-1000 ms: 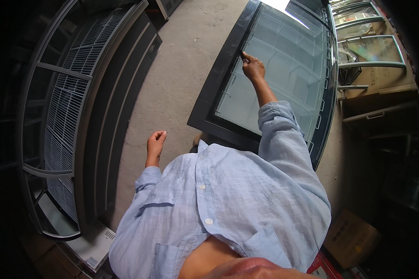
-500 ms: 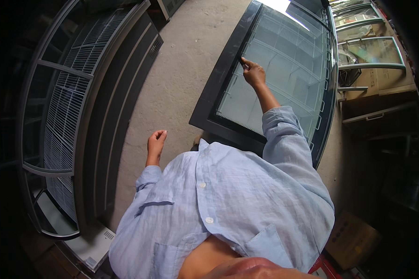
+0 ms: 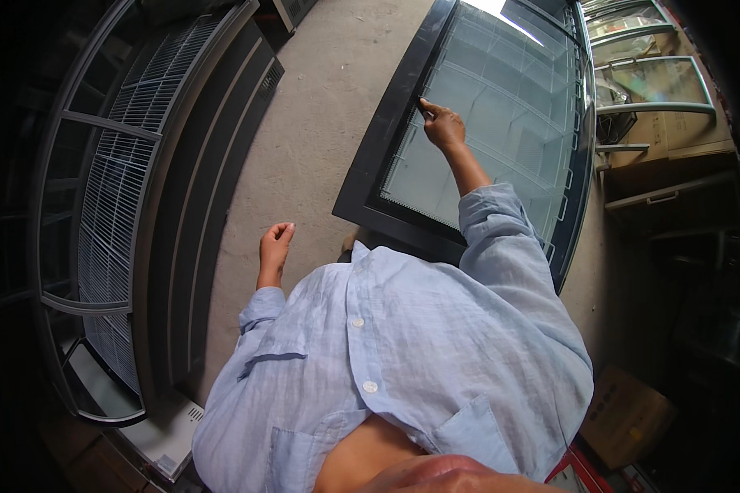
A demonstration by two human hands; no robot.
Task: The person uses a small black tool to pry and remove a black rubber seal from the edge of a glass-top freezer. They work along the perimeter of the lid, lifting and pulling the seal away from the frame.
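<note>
A large black-framed glass display cabinet [image 3: 370, 168] lies before me to the right, white wire racks showing through its glass [image 3: 501, 115]. Over the glass, near the inner edge of the black frame, is my right hand [image 3: 445, 130]. Its fingers are closed round a small dark thing [image 3: 423, 102], mostly hidden by them and too small to make out. My left hand [image 3: 276, 246] hangs in the air over the floor, thumb and fingers curled together. Nothing shows in it, and it touches neither cabinet.
Another glass-fronted cabinet [image 3: 214, 164] with white wire shelves [image 3: 117, 197] stands on the left. Bare concrete floor [image 3: 304, 115] runs between the two. On the far right are curved glass panels [image 3: 658, 82] and brown cardboard [image 3: 682, 135]. A cardboard box [image 3: 625, 419] sits at the lower right.
My right hand has shifted slightly up and left along the frame edge, still closed. The left hand has risen a little, its fingers curled as before.
</note>
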